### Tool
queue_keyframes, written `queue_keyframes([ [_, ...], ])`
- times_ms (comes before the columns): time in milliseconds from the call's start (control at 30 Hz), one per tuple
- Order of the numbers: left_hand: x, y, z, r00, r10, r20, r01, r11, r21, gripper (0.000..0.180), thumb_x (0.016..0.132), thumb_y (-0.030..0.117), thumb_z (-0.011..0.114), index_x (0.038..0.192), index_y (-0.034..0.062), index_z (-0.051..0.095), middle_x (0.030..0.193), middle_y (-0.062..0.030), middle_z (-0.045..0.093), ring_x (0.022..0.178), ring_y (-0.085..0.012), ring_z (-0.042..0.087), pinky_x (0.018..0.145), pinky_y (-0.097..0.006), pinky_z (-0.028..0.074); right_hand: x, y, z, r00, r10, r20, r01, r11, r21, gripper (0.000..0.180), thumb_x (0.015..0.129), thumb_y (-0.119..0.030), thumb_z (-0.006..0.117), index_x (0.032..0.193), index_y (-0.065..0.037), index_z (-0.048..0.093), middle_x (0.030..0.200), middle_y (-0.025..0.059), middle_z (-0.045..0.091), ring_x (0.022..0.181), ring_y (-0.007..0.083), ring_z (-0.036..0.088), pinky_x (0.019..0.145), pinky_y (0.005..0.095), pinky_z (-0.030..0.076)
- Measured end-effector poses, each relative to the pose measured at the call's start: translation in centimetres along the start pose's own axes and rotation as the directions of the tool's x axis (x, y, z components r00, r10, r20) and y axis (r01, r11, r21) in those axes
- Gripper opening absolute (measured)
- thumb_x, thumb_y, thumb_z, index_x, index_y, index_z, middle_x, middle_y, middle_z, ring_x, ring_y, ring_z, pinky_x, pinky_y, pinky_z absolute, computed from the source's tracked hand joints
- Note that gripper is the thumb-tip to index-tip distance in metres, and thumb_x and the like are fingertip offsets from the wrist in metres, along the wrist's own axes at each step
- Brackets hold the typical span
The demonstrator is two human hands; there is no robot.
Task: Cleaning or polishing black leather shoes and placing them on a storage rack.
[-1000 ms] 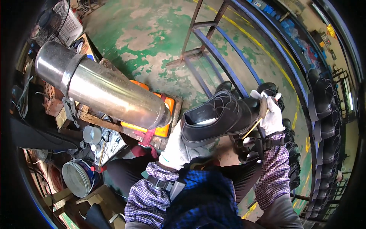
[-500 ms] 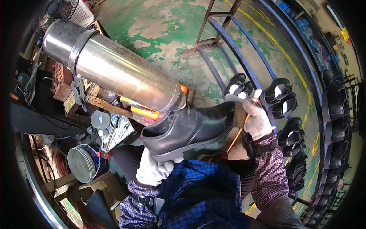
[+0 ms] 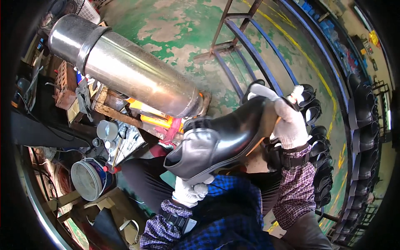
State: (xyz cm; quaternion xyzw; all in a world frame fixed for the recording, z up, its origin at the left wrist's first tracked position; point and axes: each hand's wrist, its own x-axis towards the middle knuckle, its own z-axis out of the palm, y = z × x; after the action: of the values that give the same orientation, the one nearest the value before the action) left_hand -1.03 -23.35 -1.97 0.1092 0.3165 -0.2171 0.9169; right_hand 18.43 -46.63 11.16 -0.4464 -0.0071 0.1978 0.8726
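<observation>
A black leather lace-up shoe is held at a tilt over my lap, its heel toward the left and its toe up to the right. My left hand, in a white knit glove, is closed around the heel end from below. My right hand, also gloved, is closed at the toe with a thin orange stick in it. A white tip shows above this hand. A brownish patch lies at the toe beside the fingers; I cannot tell whether it is a cloth or a reflection.
A large shiny metal cylinder slants across the upper left. Blue rack rails on the right carry several black shoes. At lower left stand a bucket, a white cup and opened cardboard.
The shoe has moved right with its toe raised, and my left hand has moved right with it. My right hand has shifted slightly up and right, still with the stick.
</observation>
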Motion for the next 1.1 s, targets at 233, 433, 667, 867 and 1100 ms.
queue_keyframes([
  [233, 0.4, -0.6, -1.2, 0.988, -0.133, 0.080, 0.147, 0.966, -0.215, 0.040, 0.094, 0.039, 0.050, 0.080, 0.0020, 0.052, 0.047, 0.0008, 0.037, 0.034, -0.0094, 0.033, 0.035, -0.024, 0.026, 4.0, -0.1, 3.5, 0.997, 0.053, 0.064, -0.028, 0.940, -0.341, 0.030, 0.093, -0.012, 0.058, 0.120, 0.001, 0.063, 0.113, 0.0090, 0.065, 0.102, 0.0152, 0.058, 0.094, 0.0287, 0.044],
  [433, 3.6, 0.1, 2.7, 0.973, -0.040, 0.228, 0.145, 0.875, -0.462, 0.042, 0.098, 0.042, 0.046, 0.109, 0.0021, 0.056, 0.087, -0.0111, 0.062, 0.046, -0.0083, 0.049, 0.039, -0.020, 0.039, 9.0, -1.3, 1.8, 0.981, 0.041, -0.189, -0.111, 0.921, -0.374, 0.038, 0.097, -0.020, 0.053, 0.126, 0.005, 0.055, 0.107, 0.0092, 0.066, 0.089, 0.0187, 0.065, 0.083, 0.0305, 0.052],
  [667, -1.6, 0.4, -0.9, 0.949, 0.061, 0.309, -0.173, 0.922, 0.348, 0.075, 0.094, 0.051, 0.047, 0.150, 0.0068, 0.023, 0.134, -0.0298, 0.046, 0.112, -0.0441, 0.058, 0.073, -0.041, 0.061, 2.8, 1.8, 0.1, 0.977, 0.210, 0.044, -0.213, 0.972, 0.102, 0.035, 0.091, -0.009, 0.058, 0.123, 0.006, 0.056, 0.117, 0.0113, 0.064, 0.108, 0.0209, 0.060, 0.099, 0.0347, 0.044],
  [867, -1.7, 1.4, 0.8, 0.957, -0.102, 0.273, 0.144, 0.980, -0.137, 0.079, 0.091, 0.059, 0.047, 0.143, 0.0015, 0.033, 0.129, -0.0298, 0.051, 0.108, -0.0513, 0.057, 0.087, -0.059, 0.055, -0.7, 5.5, -6.1, 0.946, -0.037, -0.321, 0.095, 0.982, 0.165, 0.026, 0.090, -0.015, 0.063, 0.111, 0.000, 0.058, 0.110, 0.0096, 0.064, 0.107, 0.0237, 0.060, 0.094, 0.0393, 0.048],
  [1100, 3.2, 2.4, 1.7, 0.862, 0.153, 0.484, -0.432, 0.720, 0.542, 0.057, 0.098, 0.035, 0.051, 0.138, -0.0031, 0.038, 0.124, -0.0294, 0.055, 0.100, -0.0467, 0.063, 0.081, -0.048, 0.059, 1.8, 1.8, -1.6, 0.978, -0.105, -0.180, 0.132, 0.980, 0.147, 0.027, 0.094, -0.020, 0.059, 0.112, -0.001, 0.055, 0.111, 0.0141, 0.064, 0.101, 0.0270, 0.062, 0.093, 0.0394, 0.050],
])
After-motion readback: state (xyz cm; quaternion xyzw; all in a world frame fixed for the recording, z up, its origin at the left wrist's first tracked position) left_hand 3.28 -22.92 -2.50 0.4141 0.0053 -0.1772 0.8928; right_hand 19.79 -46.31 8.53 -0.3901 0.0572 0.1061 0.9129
